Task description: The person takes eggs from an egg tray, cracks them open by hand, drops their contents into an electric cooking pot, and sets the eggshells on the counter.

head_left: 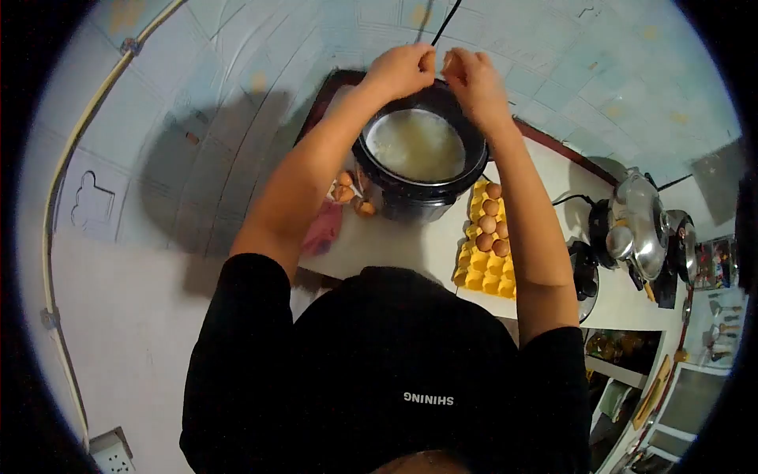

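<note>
- Two hands, upper centre: left hand (408,69) and right hand (474,79), fingers curled; grip cannot be told.
- One black pot (404,196), beneath them, round mouth facing up; cloudy liquid (418,146) inside.
- One yellow egg tray (487,276), right of centre, long axis running up-down; brown eggs (487,225) toward its upper end.
- Several eggshells (343,192), left of pot, tabletop (379,249).

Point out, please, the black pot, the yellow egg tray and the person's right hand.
Black pot (410,207), head view: front outer wall.
Yellow egg tray (479,279), head view: empty cups.
Right hand (477,81), head view: middle of the hand.
</note>
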### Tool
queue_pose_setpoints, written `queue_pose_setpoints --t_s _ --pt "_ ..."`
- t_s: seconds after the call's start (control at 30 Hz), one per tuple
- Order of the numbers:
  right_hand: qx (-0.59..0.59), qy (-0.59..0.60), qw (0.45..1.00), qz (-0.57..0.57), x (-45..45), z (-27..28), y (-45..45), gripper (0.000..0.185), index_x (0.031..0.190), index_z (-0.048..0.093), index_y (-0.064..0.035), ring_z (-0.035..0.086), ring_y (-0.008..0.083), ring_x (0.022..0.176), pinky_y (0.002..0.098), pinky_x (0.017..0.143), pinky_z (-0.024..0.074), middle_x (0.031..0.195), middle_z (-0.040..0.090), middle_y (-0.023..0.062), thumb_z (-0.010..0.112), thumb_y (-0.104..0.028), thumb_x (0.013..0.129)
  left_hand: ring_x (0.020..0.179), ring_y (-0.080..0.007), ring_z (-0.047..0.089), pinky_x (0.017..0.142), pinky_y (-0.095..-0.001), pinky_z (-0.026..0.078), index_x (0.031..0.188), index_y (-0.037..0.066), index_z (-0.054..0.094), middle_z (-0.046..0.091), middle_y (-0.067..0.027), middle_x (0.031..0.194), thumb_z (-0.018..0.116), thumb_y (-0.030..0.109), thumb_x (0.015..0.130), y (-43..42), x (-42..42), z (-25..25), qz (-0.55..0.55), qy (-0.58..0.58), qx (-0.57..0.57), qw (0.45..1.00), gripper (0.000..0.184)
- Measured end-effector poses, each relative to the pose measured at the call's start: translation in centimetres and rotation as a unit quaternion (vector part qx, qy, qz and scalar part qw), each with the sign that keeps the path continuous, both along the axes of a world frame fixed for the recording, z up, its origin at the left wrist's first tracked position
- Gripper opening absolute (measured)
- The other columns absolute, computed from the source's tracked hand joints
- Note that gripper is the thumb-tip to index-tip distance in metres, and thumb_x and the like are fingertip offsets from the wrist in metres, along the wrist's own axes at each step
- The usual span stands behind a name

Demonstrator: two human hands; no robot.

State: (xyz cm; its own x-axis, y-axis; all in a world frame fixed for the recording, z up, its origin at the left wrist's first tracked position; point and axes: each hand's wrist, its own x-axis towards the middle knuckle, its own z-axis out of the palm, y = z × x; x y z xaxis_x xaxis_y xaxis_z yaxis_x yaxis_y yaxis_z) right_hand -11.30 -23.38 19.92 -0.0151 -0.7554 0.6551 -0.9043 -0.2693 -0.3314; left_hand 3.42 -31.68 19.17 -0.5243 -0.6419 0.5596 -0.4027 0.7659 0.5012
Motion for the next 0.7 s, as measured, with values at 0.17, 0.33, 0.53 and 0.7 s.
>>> queue_pose_setpoints --t_s 0.17,0.33,0.53,0.7 --pt "0.326 0.147 0.934 0.026 -1.9 -8.2 -1.3 0.025 0.094 0.057 -0.0060 0.059 0.0372 0.077 0.0426 0.067 0.0489 0.092 0.059 0.0181 0.061 -0.022 0.076 0.076 -0.0327 0.060 0.065 -0.0429 0.047 0.084 0.012 0.057 0.063 -0.0099 0.081 0.056 0.020 0.074 1.5 1.4 -3.8 0.003 -0.358 0.032 0.933 0.013" --pt "0.198 -0.075 0.976 0.047 0.1 -5.4 1.8 0.026 0.096 0.059 -0.0063 0.061 0.0331 0.080 0.0383 0.070 0.0492 0.087 0.063 0.0165 0.063 -0.021 0.075 0.067 -0.0241 0.059 0.061 -0.0361 0.046 0.085 0.009 0.058 0.061 -0.0100 0.073 0.060 0.025 0.074 0.1 3.5 -4.2 0.004 -0.131 0.073 0.989 0.019" --pt "0.216 -0.483 0.826 0.197 4.5 -1.1 7.2 0.041 0.116 0.052 0.0013 0.058 0.0141 0.078 0.0267 0.076 0.0469 0.096 0.061 0.0061 0.062 -0.021 0.083 0.069 -0.0126 0.056 0.063 -0.0256 0.046 0.101 0.006 0.059 0.061 0.0004 0.088 0.056 0.025 0.084 6.0 10.1 0.6 -0.159 0.188 0.365 0.898 0.026" --pt "0.243 -0.513 0.784 0.251 8.4 -4.2 12.5 0.043 0.119 0.051 -0.0006 0.059 0.0139 0.078 0.0258 0.076 0.0467 0.098 0.060 0.0082 0.063 -0.018 0.081 0.074 -0.0131 0.059 0.065 -0.0252 0.050 0.113 0.001 0.051 0.060 -0.0065 0.095 0.054 0.019 0.087 9.7 17.0 -4.8 -0.070 0.254 0.504 0.823 0.032"
